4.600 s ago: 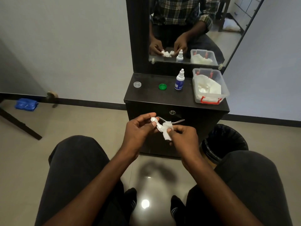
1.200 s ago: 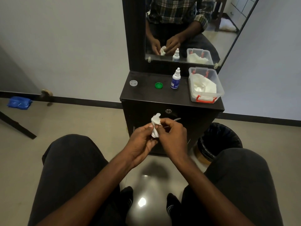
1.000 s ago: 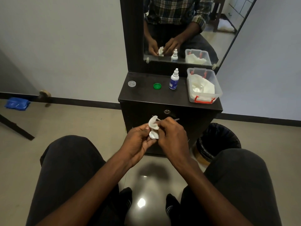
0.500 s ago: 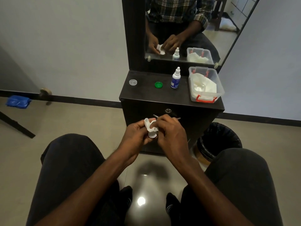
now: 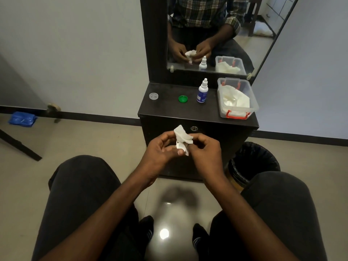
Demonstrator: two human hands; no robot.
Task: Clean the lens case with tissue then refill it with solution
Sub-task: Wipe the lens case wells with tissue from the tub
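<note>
Between the knees, in front of the dark table [image 5: 197, 117], both hands are meeting around a crumpled white tissue [image 5: 182, 136]. The lens case [image 5: 180, 146] is showing only as a small white piece under the tissue, mostly wrapped and hidden by it. The left hand [image 5: 160, 150] is curling its fingers [image 5: 167, 136] round the case from below, thumb lying across the front. The right hand [image 5: 204, 151] is pinching the tissue from the right side, its fingers bent onto the paper.

On the table top, a solution bottle [image 5: 202, 92] with a white nozzle and blue label is standing upright near the back edge, about the middle. Just left of it, a green cap [image 5: 183, 98] is lying flat. Further left, near the back left corner, a clear cap [image 5: 153, 96] is sitting apart from the green one. At the right edge, a clear plastic box [image 5: 252, 104] with red clips is holding more white tissues [image 5: 235, 99].

Behind the table, a mirror [image 5: 216, 25] is reflecting the hands, the bottle and the box. Below the table's right front corner, a black bin [image 5: 259, 161] with a dark liner is standing on the floor [image 5: 94, 140]. Far left on the floor, a blue packet [image 5: 22, 119] is lying by the wall.
</note>
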